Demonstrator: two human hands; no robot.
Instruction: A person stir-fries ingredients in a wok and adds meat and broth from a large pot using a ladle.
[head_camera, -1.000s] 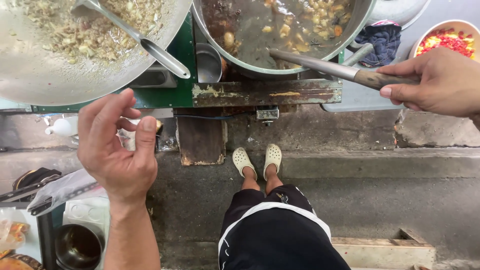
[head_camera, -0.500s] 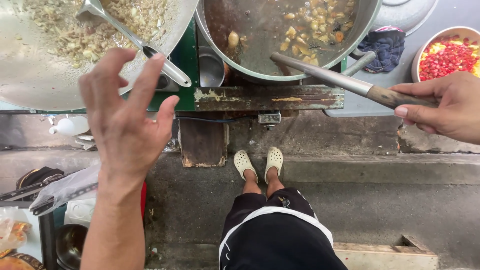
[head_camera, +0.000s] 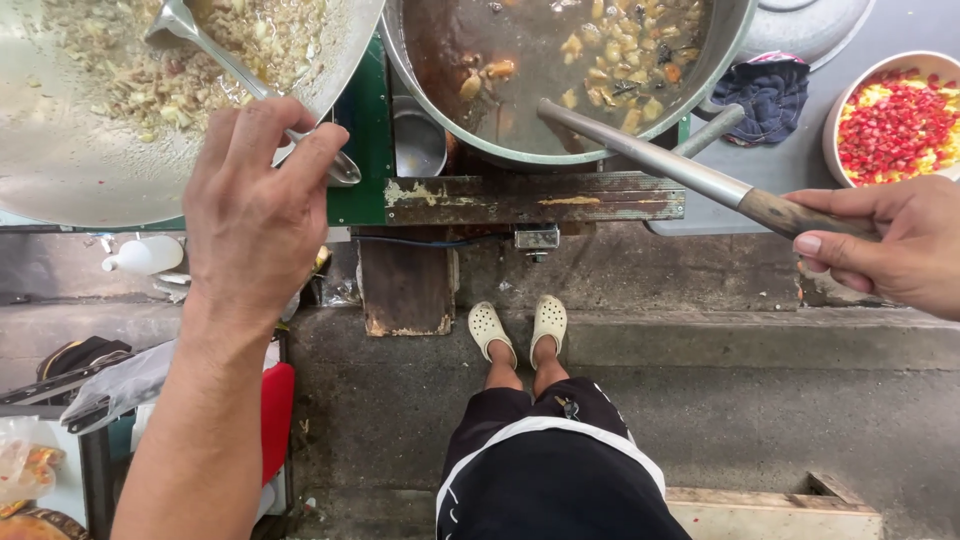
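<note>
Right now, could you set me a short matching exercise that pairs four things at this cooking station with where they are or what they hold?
Things:
1. left hand
2. right hand
3. bowl
4. dark blue cloth

Places or states:
a. filled with red and yellow pieces
b. crumpled between the big pot and the bowl
c. at the ladle handle of the left pan
d. gripping a wooden handle

Pairs: 1-c, 2-d, 3-a, 4-b

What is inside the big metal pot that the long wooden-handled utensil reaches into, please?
The pot holds dark brown broth with pale and orange chunks floating. The utensil dips in; its working end is submerged, so its shape and the bottom cannot be seen.
</note>
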